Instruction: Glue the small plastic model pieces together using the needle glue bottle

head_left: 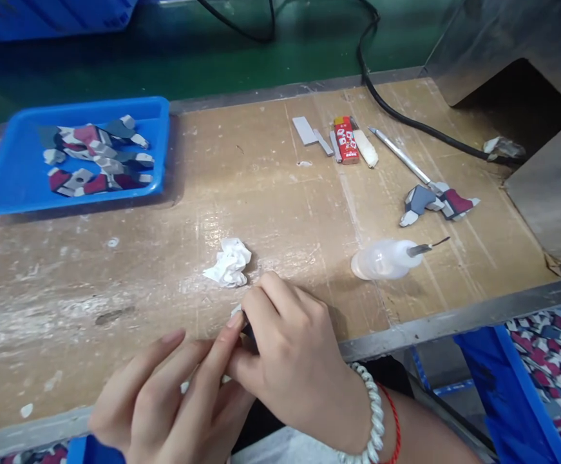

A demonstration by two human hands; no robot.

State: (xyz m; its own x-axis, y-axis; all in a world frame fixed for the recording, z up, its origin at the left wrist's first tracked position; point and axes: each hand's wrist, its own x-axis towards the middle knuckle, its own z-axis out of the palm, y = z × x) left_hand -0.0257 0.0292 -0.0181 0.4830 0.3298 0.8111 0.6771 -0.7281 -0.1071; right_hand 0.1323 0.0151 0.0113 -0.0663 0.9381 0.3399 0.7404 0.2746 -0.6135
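Note:
Close to the table's front edge, my left hand (178,393) and my right hand (292,348) meet, fingers pinched together around a small dark and light-grey piece (248,326). Most of that piece is hidden by the fingers, so its full shape cannot be made out. Just beyond the fingertips lies a crumpled white tissue (230,263). To the right of my right hand, a clear squeeze bottle (384,259) with a thin metal tip lies on its side. Farther right, two small grey and maroon plastic parts (455,202) rest beside a silver craft knife (400,154).
A blue tray (0,187) with several grey and maroon parts stands at the back left. Toward the back right lie a red lighter (346,140) and small grey strips (304,130). A black cable (406,120) crosses there. Below the edge, a blue bin (512,386) holds many parts.

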